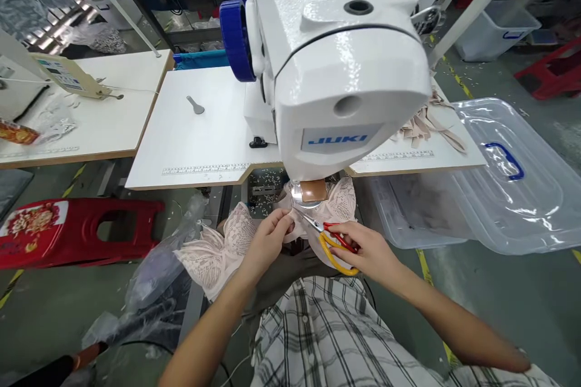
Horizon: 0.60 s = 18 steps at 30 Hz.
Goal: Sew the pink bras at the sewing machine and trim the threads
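Lace garment: Pale pink, the garment (342,201) lies at the front of the white sewing machine (349,87), below its head, probably there to keep the worked edge close to the needle area.
Lace cups: More lace cups (222,257) drape beside the left forearm, perhaps for easy reach; whether they join the piece is unclear.
Scissors: Red-and-yellow-handled scissors (323,240) angle toward the pinched fabric, seemingly so the tips meet the edge held steady.
Left hand: Thumb and fingertips of the left hand (271,233) close narrowly on the lace garment.
Right hand: Fingers of the right hand (370,249) curl around the scissors' handles; blade opening cannot be told.
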Available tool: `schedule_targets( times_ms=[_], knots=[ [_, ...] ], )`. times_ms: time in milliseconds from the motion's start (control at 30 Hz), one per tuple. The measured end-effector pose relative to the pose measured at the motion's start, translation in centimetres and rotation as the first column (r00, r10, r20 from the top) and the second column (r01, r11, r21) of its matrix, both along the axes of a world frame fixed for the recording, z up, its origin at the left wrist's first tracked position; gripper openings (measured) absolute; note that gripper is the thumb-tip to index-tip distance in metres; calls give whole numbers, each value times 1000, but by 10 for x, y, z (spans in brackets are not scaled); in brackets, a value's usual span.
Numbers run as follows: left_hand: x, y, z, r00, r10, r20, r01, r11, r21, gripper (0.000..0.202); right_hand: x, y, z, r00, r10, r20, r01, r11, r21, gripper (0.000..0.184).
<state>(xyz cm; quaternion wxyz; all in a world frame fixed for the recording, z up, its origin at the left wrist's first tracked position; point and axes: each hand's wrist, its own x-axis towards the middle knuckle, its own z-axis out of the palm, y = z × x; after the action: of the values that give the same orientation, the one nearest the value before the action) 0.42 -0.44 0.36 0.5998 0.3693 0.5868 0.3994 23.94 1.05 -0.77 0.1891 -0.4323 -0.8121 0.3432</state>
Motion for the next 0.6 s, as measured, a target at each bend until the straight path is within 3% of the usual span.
schedule_targets(
  times_ms=[100,233,433,600],
  knots=[
    [-3,2,0,1000,-18,-24,19,1000,25,35,6,-7,-3,996,-43,-77,46,998,33,30],
    [-4,4,2,995,-47,-83,50,998,38,34,2,-9,-5,996,-13,-86,16,999,39,39],
    [-4,7,8,984,-78,-158,86,995,45,30,-14,1,-9,996,2,-94,1,1000,27,37],
    [-6,7,7,981,-35,-189,47,997,63,30,-15,7,-11,996,-15,-89,12,999,-40,32]
  ],
)
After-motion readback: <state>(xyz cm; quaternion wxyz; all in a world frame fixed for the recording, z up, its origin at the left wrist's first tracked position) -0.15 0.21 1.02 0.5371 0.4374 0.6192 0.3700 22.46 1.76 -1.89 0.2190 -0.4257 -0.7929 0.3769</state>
